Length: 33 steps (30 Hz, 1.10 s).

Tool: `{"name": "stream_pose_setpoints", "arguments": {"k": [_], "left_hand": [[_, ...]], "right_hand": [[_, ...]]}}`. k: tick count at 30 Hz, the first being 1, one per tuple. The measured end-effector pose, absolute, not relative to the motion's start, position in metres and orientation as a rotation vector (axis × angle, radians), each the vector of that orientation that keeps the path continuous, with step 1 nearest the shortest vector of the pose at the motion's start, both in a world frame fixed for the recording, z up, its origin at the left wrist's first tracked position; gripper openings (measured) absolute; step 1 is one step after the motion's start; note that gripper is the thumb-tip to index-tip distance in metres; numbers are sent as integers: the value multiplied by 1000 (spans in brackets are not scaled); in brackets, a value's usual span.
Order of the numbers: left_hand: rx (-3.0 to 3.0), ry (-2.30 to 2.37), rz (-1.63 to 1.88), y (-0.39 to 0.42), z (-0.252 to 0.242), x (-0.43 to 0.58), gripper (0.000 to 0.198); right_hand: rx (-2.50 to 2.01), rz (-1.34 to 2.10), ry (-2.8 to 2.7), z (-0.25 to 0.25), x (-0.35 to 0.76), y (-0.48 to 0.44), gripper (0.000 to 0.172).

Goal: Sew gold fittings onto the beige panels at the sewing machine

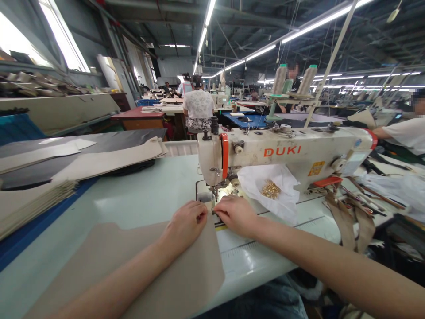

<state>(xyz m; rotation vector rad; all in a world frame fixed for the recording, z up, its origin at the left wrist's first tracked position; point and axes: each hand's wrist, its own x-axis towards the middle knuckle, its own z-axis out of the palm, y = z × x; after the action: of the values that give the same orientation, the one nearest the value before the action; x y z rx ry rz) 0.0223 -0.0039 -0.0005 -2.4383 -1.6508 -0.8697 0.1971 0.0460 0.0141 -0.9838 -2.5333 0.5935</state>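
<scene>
seen from the wearer's own eyes, two bare forearms reach over a pale green work table [172,181] toward a white sewing machine [285,153] lettered "duki" in orange. a large beige cloth [195,270] lies flat on the table in front of the person, under the left forearm, its far right corner close to the needle [215,191]. the left hand [188,221] rests on this corner with its fingers curled under; whether they pinch the cloth cannot be told. the right hand [237,215] is just beside it, fingers bent and drawn together at the tips near the needle; what, if anything, they grip is too small to tell. behind the right hand, a white bag [287,199] lies spread, with a little heap of gold-coloured bits [270,189] on it. farther right, brown straps [341,221] hang over the table's edge. on the left are stacked beige pieces [36,204]. two cones of thread [278,79] stand beyond the machine. past that, a person in a white patterned top [199,106] sits facing away, and at far right a co-worker's white sleeve [403,133] shows. long ceiling lights [262,53] run overhead.
</scene>
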Motion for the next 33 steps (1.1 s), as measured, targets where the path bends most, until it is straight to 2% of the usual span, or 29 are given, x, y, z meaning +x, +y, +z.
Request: {"name": "stream_pose_setpoints", "arguments": {"k": [3,5,22,25,33], "left_hand": [[-2430,-1642,-880,-5,-1,23,16],[-2428,-1636,-886,-5,0,23,17],[-2454,-1647,-906,-3,1,25,17],[-2458,-1638,-921,-4,1,24,17],[-2460,-1651,-909,-3,-1,25,17]], "right_hand": [[-743,183,-2623,5,201,43,16],[-681,36,-2626,1,201,44,16],[-622,-181,-2749,3,201,46,15],[-482,-231,-2817,10,211,45,11],[-31,-350,-2968,27,237,28,14]]}}
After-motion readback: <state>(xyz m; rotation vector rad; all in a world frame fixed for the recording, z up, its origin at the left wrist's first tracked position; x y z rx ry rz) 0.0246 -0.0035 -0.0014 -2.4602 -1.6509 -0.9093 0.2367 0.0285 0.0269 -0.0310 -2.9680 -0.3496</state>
